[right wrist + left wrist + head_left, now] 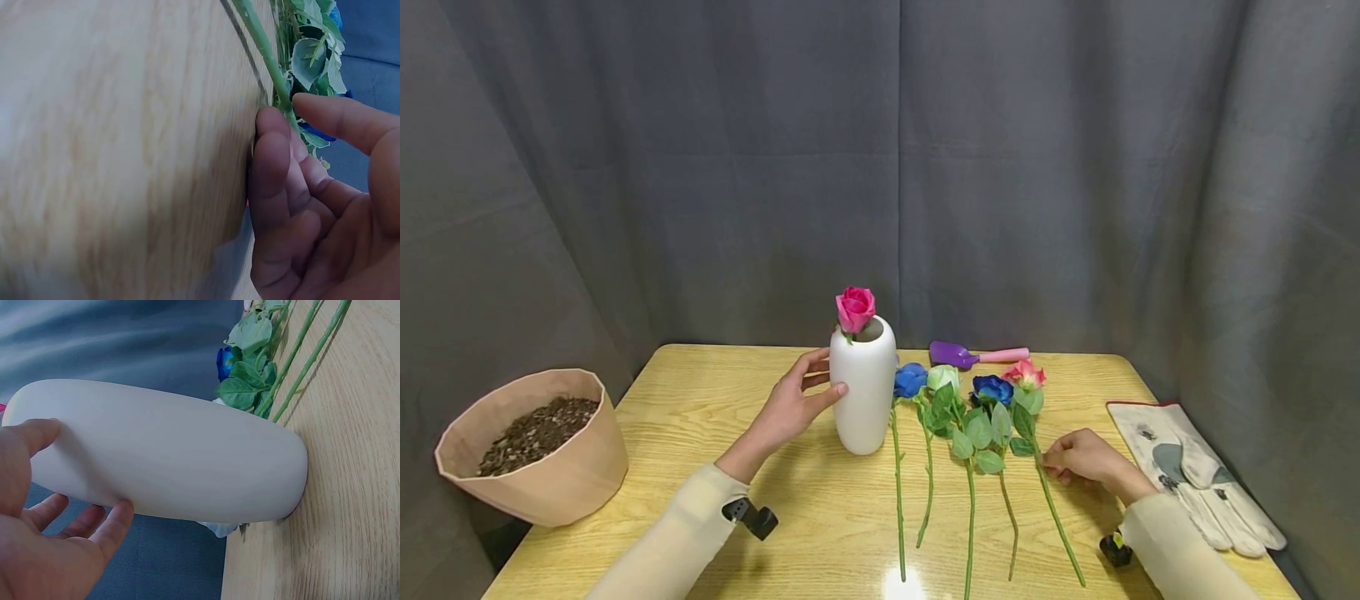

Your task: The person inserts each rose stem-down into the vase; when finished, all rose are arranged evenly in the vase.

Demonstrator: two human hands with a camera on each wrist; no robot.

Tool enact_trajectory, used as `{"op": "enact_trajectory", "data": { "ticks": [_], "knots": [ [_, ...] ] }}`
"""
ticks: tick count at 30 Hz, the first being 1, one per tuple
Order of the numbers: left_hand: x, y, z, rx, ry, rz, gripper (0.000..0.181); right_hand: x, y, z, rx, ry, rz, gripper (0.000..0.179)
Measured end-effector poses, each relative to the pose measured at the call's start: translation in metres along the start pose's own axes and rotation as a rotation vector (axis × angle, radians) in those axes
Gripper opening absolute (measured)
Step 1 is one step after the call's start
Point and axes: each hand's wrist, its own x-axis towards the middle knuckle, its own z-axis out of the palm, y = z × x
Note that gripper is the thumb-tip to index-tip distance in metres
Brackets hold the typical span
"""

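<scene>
A white vase [863, 400] stands upright on the table with one bright pink rose [855, 309] in its mouth. My left hand [792, 403] holds the vase from its left side; in the left wrist view the thumb lies along one side and the fingers on another. On the right, my right hand [1088, 457] pinches the green stem [265, 53] of a pink-and-cream rose [1025, 374] between thumb and fingers, low over the table. Left of it lie a dark blue rose [992, 389], a white rose [943, 377] and a lighter blue rose [910, 380].
At the left edge, a peach-coloured pot [550, 483] holds dark soil. A purple trowel [952, 354] with a pink handle lies behind the flowers. Pale gardening gloves [1195, 475] rest at the right edge. Grey curtains [775, 167] hang around the wooden table [700, 400].
</scene>
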Motion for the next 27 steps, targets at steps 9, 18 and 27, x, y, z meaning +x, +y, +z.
{"op": "enact_trajectory", "data": {
  "ticks": [9,18,27],
  "knots": [
    [0.0013,-0.0017,-0.0005,0.002,-0.003,0.009,0.074,0.0013,-0.0028,0.0017,0.007,-0.002,0.022,0.028],
    [0.0000,-0.0010,-0.0001,-0.007,-0.003,0.013,0.074,0.0009,-0.0004,0.0028,0.039,0.002,0.017,0.022],
    [-0.0009,0.0003,0.0004,-0.002,-0.001,0.015,0.074,-0.0041,-0.0028,-0.0035,0.051,-0.005,0.039,0.020]
  ]
}}
